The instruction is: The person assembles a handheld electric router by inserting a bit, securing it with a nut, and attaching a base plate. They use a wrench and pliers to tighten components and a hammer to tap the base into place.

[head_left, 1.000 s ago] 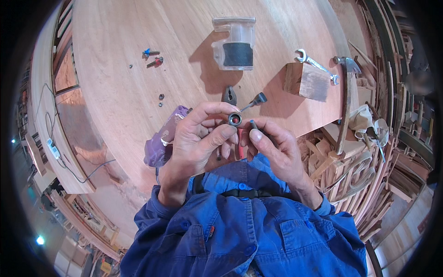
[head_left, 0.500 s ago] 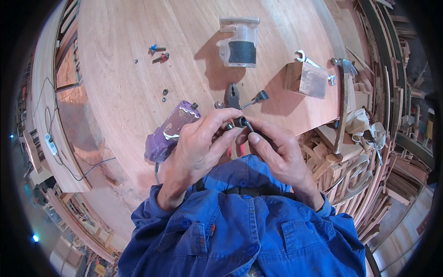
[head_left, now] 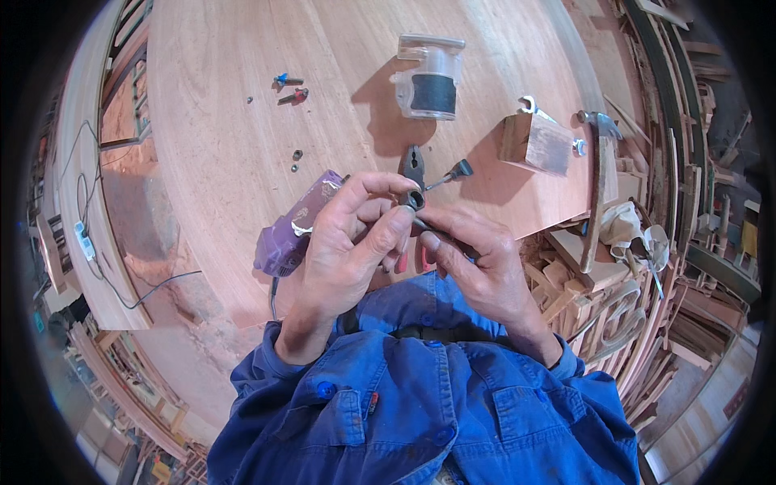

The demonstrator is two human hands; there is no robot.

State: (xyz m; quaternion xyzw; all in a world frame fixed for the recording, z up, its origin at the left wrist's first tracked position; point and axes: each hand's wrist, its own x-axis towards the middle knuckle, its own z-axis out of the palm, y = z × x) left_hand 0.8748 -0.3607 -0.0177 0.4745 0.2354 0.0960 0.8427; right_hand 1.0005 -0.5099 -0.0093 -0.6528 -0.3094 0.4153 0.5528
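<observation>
Near the front edge of the wooden bench top, my left hand pinches a small dark ring-shaped part between thumb and forefinger. My right hand is closed on a slim dark rod, whose tip is close to the ring; whether they touch I cannot tell. Beside my left hand lies a purple power tool body, partly covered by that hand. Pliers with red handles lie beneath my hands, their middle hidden. Right of them rests a thin-shafted piece with a black end.
A clear plastic tool base stands farther back. Blue and red router bits and small nuts lie left. A wooden block, a wrench and a hammer are right; wood scraps lie beyond the edge.
My left hand has tilted and raised the ring so its opening shows. My right fingertips and the rod have shifted slightly lower and left. The view has shifted a little.
</observation>
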